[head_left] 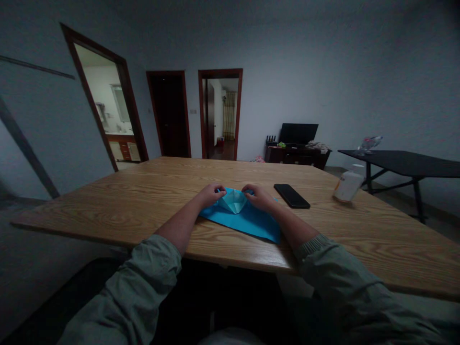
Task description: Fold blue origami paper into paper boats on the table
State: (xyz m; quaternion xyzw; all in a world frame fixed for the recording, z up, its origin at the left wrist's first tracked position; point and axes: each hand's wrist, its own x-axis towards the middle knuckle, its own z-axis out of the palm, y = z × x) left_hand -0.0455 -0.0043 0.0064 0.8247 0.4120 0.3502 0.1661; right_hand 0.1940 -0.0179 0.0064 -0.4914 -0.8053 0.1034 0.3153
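Note:
A light blue folded paper [233, 202], with creases and a pointed lower tip, stands partly spread on the wooden table. Beneath it lies a flat, darker blue sheet of paper [247, 224] that reaches toward the table's near edge. My left hand [211, 194] pinches the folded paper's left upper side between thumb and fingers. On the opposite side, my right hand [259, 197] grips the right upper corner in the same way, its forearm passing over the blue sheet's right end. Whether the folded piece and the sheet are joined, I cannot tell.
A black phone [292, 196] lies right of my right hand. Farther right stands a whitish bottle [348, 184] with a white cap. The wooden table [143, 201] has its near edge just before me. Beyond are a black side table [406, 160] and a television [299, 133].

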